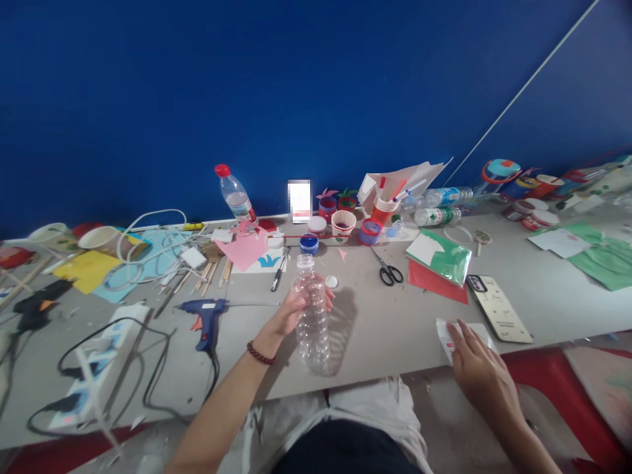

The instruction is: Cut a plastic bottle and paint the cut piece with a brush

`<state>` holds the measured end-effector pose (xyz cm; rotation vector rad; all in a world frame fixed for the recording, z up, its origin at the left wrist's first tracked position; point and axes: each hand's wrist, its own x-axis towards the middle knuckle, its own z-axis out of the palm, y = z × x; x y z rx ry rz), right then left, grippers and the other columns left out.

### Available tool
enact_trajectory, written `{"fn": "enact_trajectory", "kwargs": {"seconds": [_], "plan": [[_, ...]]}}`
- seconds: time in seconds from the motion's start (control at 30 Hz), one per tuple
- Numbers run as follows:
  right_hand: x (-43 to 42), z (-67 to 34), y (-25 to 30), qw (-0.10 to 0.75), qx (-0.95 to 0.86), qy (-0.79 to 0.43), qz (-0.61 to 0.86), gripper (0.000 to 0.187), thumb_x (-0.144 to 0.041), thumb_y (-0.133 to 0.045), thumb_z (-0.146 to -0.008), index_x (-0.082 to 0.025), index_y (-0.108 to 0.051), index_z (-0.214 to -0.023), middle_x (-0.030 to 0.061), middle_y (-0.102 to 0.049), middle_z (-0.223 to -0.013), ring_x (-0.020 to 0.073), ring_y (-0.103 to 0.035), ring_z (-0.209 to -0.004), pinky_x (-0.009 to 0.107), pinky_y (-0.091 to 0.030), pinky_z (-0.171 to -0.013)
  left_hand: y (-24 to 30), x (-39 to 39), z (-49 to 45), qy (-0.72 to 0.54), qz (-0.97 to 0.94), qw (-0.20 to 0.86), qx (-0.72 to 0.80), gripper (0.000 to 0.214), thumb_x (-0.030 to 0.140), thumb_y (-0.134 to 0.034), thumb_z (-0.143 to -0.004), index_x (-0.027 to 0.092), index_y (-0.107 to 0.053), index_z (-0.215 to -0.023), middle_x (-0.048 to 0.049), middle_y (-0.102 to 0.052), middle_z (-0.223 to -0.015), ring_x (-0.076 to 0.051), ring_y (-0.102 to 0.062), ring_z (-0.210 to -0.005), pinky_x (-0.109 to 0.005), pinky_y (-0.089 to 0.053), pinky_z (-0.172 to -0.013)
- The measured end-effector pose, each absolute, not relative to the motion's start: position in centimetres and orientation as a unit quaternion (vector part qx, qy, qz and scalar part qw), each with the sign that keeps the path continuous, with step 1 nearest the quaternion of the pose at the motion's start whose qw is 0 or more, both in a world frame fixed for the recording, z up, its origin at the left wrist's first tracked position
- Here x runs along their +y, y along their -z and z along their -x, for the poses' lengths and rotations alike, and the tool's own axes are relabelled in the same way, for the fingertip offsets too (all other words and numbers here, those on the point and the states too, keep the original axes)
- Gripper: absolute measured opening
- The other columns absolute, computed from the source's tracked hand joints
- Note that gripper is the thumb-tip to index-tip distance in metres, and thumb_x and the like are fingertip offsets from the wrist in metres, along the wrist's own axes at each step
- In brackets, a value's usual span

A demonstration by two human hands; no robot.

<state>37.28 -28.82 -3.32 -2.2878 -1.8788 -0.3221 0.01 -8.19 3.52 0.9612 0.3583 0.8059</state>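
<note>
i see my left hand (291, 309) wrapped around a clear plastic bottle (313, 322), fingers closed on its ribbed upper body just below the neck. the bottle stands upright on the grey table (375, 329), near the front edge and about in the middle of my view; its mouth is uncovered. a small white cap (331, 282) lies on the table just beside the bottle's shoulder, on the right. a dark bead bracelet (259, 354) sits on that wrist. my right hand (474, 359) lies flat with the fingers apart and stretched out, gripping nothing, the fingertips resting on a white slip of paper (444, 332) at the table's front edge, well apart from the bottle. just beyond that hand lies a pale flat board with printed marks (501, 309), with a dark phone-like thing at its far end that i cannot make out clearly. left of the bottle lies a blue glue gun (207, 316), nozzle pointing towards the bottle, its black cord running off towards a white power strip (93, 375). behind the bottle are a black pen (278, 273), a pink sheet (245, 250) and a blue-lidded pot (309, 243). black scissors (388, 271) lie to the right, next to green paper (442, 260) stacked on a red sheet. a second bottle with a red cap (236, 194) stands tilted at the back, against the blue wall.
</note>
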Motion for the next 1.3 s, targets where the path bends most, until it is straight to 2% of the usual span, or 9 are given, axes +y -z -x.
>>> {"fn": "enact_trajectory", "kwargs": {"seconds": [0.1,0.27,0.43,0.53,0.63,0.73,0.87,1.0,1.3], "plan": [[-29.1,-36.7,4.3,0.092,-0.63,0.126,0.761,0.053,-0.031,-0.037,-0.097,-0.007,-0.049,-0.142,0.0218,-0.056,-0.144,0.0374,-0.053,-0.134,0.055,-0.042,-0.112,-3.2,-8.1,-0.1,-0.386,-0.436,0.793,0.182,0.063,0.055,-0.08,-0.068,0.021,-0.062,-0.117,-0.0108,-0.07,-0.099,-0.024,-0.068,-0.08,-0.039,-0.054,-0.075],[-29.7,-36.6,4.9,0.152,-0.629,0.099,0.756,0.057,-0.041,-0.037,-0.097,-0.015,-0.045,-0.147,0.0159,-0.053,-0.15,0.0348,-0.047,-0.141,0.054,-0.039,-0.115,-2.1,-8.0,-0.1,-0.407,-0.388,0.802,0.201,0.062,0.052,-0.081,-0.068,0.02,-0.063,-0.119,-0.0094,-0.069,-0.102,-0.024,-0.068,-0.087,-0.037,-0.056,-0.076],[-28.2,-37.8,3.1,0.162,-0.587,0.062,0.791,0.048,-0.05,-0.037,-0.094,-0.022,-0.064,-0.123,0.0131,-0.068,-0.128,0.0374,-0.062,-0.12,0.059,-0.047,-0.103,-2.3,-8.0,0.0,-0.419,-0.355,0.808,0.214,0.061,0.047,-0.084,-0.066,0.022,-0.065,-0.118,-0.0038,-0.067,-0.092,-0.022,-0.067,-0.084,-0.036,-0.058,-0.075],[-27.3,-40.3,2.3,0.196,-0.6,-0.016,0.775,0.045,-0.052,-0.037,-0.093,-0.024,-0.07,-0.106,0.0125,-0.073,-0.113,0.034,-0.068,-0.11,0.052,-0.052,-0.097,-2.8,-8.0,0.1,-0.429,-0.352,0.805,0.212,0.061,0.047,-0.083,-0.067,0.022,-0.064,-0.119,-0.0035,-0.067,-0.092,-0.022,-0.068,-0.082,-0.036,-0.058,-0.074],[-27.2,-42.4,2.1,0.179,-0.605,-0.064,0.774,0.044,-0.055,-0.046,-0.089,-0.023,-0.069,-0.109,0.0131,-0.074,-0.114,0.0323,-0.071,-0.105,0.045,-0.056,-0.089,-2.9,-7.9,0.1,-0.442,-0.344,0.799,0.221,0.063,0.049,-0.083,-0.065,0.022,-0.062,-0.118,-0.0031,-0.067,-0.091,-0.022,-0.068,-0.081,-0.036,-0.058,-0.072],[-27.4,-42.6,2.0,0.141,-0.61,-0.018,0.78,0.046,-0.057,-0.049,-0.087,-0.025,-0.067,-0.113,0.0103,-0.073,-0.117,0.033,-0.071,-0.104,0.05,-0.054,-0.092,-2.6,-7.6,0.1,-0.453,-0.322,0.799,0.229,0.064,0.052,-0.083,-0.063,0.022,-0.062,-0.116,-0.0025,-0.068,-0.09,-0.023,-0.069,-0.081,-0.036,-0.058,-0.07],[-26.6,-40.5,1.1,0.111,-0.624,0.052,0.772,0.041,-0.054,-0.043,-0.092,-0.026,-0.066,-0.112,0.0081,-0.073,-0.119,0.0326,-0.068,-0.11,0.059,-0.039,-0.109,-2.1,-7.3,0.4,-0.471,-0.276,0.803,0.241,0.056,0.053,-0.083,-0.064,0.021,-0.064,-0.105,-0.002,-0.069,-0.092,-0.022,-0.07,-0.082,-0.034,-0.058,-0.071],[-25.1,-39.7,1.0,0.128,-0.638,0.03,0.759,0.04,-0.053,-0.041,-0.095,-0.024,-0.065,-0.109,0.0094,-0.072,-0.115,0.0302,-0.068,-0.106,0.049,-0.05,-0.097,-2.3,-7.2,0.7,-0.483,-0.247,0.801,0.254,0.052,0.05,-0.083,-0.064,0.021,-0.063,-0.102,-0.0021,-0.071,-0.093,-0.022,-0.071,-0.081,-0.035,-0.058,-0.072],[-22.1,-41.2,1.3,0.209,-0.68,0.125,0.692,0.032,-0.037,-0.043,-0.097,-0.021,-0.069,-0.106,0.0137,-0.068,-0.118,0.0318,-0.061,-0.118,0.051,-0.048,-0.103,-3.1,-7.2,0.4,-0.488,-0.254,0.803,0.231,0.059,0.052,-0.085,-0.063,0.02,-0.065,-0.109,-0.002,-0.073,-0.089,-0.021,-0.071,-0.078,-0.034,-0.059,-0.072]]}}
